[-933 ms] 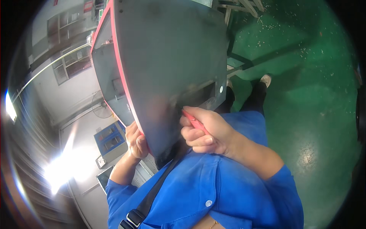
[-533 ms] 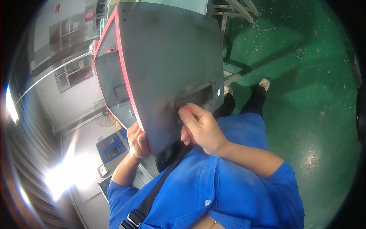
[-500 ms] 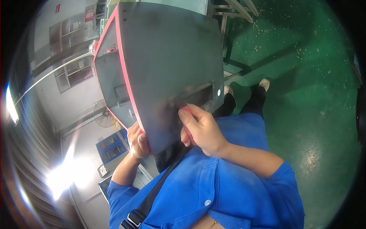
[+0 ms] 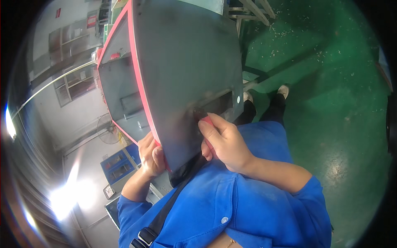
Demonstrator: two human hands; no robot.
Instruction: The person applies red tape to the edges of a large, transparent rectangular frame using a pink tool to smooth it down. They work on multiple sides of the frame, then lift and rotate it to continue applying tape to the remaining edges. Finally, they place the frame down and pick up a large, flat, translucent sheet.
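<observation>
A large dark grey panel (image 4: 186, 62), one face of a box-like cabinet with pinkish-red edging (image 4: 142, 95), stands upright before me. My left hand (image 4: 151, 156) is closed round the lower part of that edge, thumb on the panel side. In my right hand (image 4: 227, 142) is a tool with a red handle (image 4: 207, 121) and a black end (image 4: 199, 112); its exact kind does not show. The black end is at the panel's face, beside a dark rectangular opening (image 4: 221, 103). Fingers hide part of the handle.
A black mesh bag (image 4: 182, 172) on a strap hangs against me, by the panel's lower corner. Metal frame legs (image 4: 252, 12) stand beyond the panel on the green floor (image 4: 322, 136). A fan (image 4: 108, 129) and a blue-fronted cabinet (image 4: 118, 163) are at the left.
My right hand and the red-handled tool have shifted slightly right and down, and the black end shows more plainly. My left hand keeps its hold on the edge. The whole view has moved a little.
</observation>
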